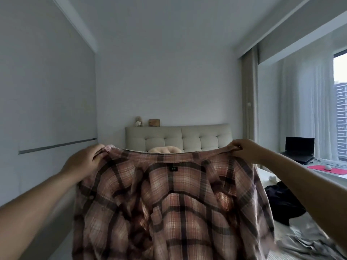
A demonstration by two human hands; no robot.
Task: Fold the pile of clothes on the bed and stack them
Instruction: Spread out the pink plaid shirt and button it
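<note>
A pink and brown plaid shirt [172, 207] hangs spread out in the air in front of me, its collar and label facing me at the top. My left hand [84, 162] pinches the shirt's left shoulder. My right hand [244, 150] pinches the right shoulder at the same height. The shirt hides most of the bed [293, 229] below. A dark garment [281, 199] lies on the bed at the right, and a grey garment [308, 243] lies crumpled at the lower right.
A padded headboard [178, 137] stands at the far wall with a pink pillow [165, 149] before it. A white wall runs close along the left. A desk [323, 170] with a laptop [299, 149] sits by the window at the right.
</note>
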